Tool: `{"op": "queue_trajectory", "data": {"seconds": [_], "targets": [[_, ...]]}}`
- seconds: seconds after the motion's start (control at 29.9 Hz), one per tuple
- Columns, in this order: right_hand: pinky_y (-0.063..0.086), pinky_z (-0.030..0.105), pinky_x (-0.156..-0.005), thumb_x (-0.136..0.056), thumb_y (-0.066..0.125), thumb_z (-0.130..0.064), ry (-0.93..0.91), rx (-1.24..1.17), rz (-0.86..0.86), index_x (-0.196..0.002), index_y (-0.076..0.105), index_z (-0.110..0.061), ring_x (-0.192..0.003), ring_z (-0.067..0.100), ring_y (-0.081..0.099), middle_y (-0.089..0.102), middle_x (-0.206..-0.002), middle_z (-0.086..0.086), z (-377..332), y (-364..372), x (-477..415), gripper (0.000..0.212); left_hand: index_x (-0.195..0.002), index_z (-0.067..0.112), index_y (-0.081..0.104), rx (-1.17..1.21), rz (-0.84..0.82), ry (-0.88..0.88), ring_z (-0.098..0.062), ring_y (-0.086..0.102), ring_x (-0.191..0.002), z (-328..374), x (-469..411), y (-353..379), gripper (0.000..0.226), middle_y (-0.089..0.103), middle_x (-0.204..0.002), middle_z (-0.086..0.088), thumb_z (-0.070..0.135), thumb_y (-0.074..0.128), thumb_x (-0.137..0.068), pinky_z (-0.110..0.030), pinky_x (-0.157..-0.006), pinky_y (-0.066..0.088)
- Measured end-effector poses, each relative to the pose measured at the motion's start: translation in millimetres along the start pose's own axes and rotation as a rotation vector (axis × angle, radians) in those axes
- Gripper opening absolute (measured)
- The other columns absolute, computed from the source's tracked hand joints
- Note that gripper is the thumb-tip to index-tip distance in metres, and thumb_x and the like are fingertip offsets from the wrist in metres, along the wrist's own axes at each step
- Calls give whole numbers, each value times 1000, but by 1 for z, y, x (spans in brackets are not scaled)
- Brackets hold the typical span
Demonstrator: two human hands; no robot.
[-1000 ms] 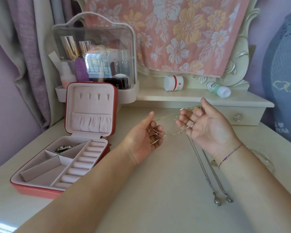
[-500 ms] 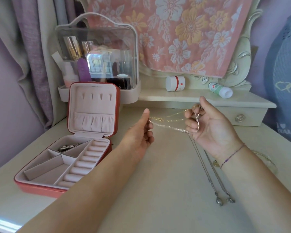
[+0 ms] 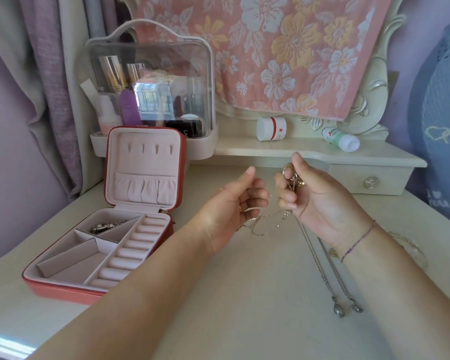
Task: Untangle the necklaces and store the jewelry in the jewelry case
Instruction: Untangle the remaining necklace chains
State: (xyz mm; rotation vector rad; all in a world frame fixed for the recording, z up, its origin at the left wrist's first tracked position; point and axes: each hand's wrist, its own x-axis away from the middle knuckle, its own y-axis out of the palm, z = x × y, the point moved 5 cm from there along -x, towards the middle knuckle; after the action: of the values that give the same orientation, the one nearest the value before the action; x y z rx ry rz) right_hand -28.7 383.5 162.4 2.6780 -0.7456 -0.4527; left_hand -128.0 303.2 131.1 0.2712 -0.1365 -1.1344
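Over the dresser top, my right hand (image 3: 320, 201) grips a bunch of tangled gold and silver necklaces (image 3: 292, 179), its fingers curled round them. A gold chain (image 3: 268, 223) sags from that bunch to my left hand (image 3: 234, 203), whose curled fingers hold its other end. Two silver necklaces (image 3: 333, 281) with drop pendants lie on the dresser below my right wrist. The red jewelry case (image 3: 70, 284) stands open at the left, pink inside, with a silver piece (image 3: 104, 226) in its back compartment.
A clear cosmetics organizer (image 3: 151, 87) with bottles stands behind the case. A white jar (image 3: 270, 129) and a small bottle (image 3: 340, 139) lie on the raised shelf (image 3: 322, 157). A floral cloth hangs at the back, and another pale chain (image 3: 411, 248) lies at the right.
My hands have come closer together. The chains, stretched taut between them before, now hang slack in a loop, and my right fingers have curled round the bunch.
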Motion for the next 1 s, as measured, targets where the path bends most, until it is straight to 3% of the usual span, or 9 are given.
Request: {"op": "queue_trajectory", "data": {"seconds": [0.17,0.27,0.43,0.57,0.67,0.8,0.87,1.0], "targets": [[39,22,-53,-76,60,-42,-34,237,68,-55,67,-20,-51,12,39,46,-54,-2,5,-2,-1,31,-94,14,64,-154,-179,-8,-13,65,-81,-4,5,10,34,68,-86,1,45,57,-81,-25,-83,48],[40,29,-67,-66,66,-49,-67,292,100,-57,70,-21,-57,14,40,45,-54,-3,4,-4,-1,30,-90,13,61,-75,-186,-19,-12,67,-72,-4,6,10,28,66,-78,2,39,61,-78,-23,-76,51],[33,26,-63,-63,68,-45,-96,337,164,-56,70,-20,-53,12,34,39,-52,-3,1,-8,-1,26,-83,17,62,-37,-216,-11,-9,54,-53,0,8,12,17,57,-60,4,33,61,-80,-21,-63,48],[28,25,-59,-66,69,-33,-106,299,199,-50,62,-18,-53,13,28,33,-49,-4,-1,-14,-1,23,-78,17,58,19,-123,18,-9,34,-46,5,6,5,18,37,-53,6,34,59,-83,-25,-60,34],[28,23,-60,-65,71,-23,-61,295,212,-65,67,-15,-52,9,32,36,-52,-4,-2,-22,-2,8,-73,19,54,154,-44,48,-9,30,-46,14,3,-6,18,33,-53,6,33,59,-83,-25,-59,32],[34,18,-62,-82,64,-4,0,331,188,-85,69,-9,-56,5,39,55,-57,-9,1,-29,-2,7,-70,20,54,279,45,67,-9,30,-44,19,0,-19,19,35,-53,7,32,59,-84,-20,-48,29],[34,16,-60,-85,62,-6,-6,317,210,-86,68,-8,-58,6,39,52,-55,-10,1,-30,-2,6,-71,20,56,298,100,69,-8,30,-42,20,-1,-24,19,40,-55,7,29,57,-88,-18,-43,27],[32,20,-59,-84,66,-20,-42,278,323,-68,61,-15,-57,9,38,47,-56,-6,-5,-36,-1,17,-72,21,53,225,277,13,-8,29,-38,14,-2,-39,21,45,-56,7,25,57,-92,-18,-39,23]]}}
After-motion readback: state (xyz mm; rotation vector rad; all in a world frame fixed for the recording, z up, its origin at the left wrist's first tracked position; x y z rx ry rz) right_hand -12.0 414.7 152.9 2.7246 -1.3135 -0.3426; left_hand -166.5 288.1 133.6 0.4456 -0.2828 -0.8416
